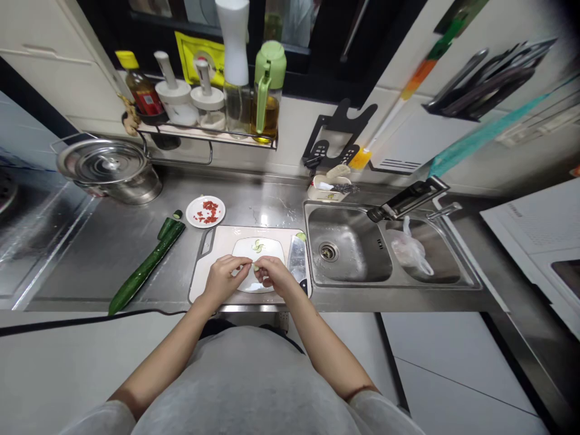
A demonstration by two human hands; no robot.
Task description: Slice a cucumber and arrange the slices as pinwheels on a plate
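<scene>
Over a white plate [247, 284] on the cutting board [216, 251], my two hands meet at their fingertips. My right hand [275, 277] pinches a small pale green cucumber slice [257, 267]. The fingers of my left hand [225, 279] are pressed together right beside it; whatever they grip is too small to make out. Several thin cucumber slices [258, 245] lie in a cluster on the far part of the plate. To the right of my right hand, a broad-bladed knife [297, 258] rests on the board, with a green cucumber end piece [301, 237] by its tip.
Left of the board lie a long cucumber [147, 269] and a shorter cucumber piece [167, 228]. A small plate [221, 208] of chopped red bits stands behind. The sink [348, 275] is at the right, a lidded pot [131, 184] at the far left. A condiment rack [208, 138] hangs above.
</scene>
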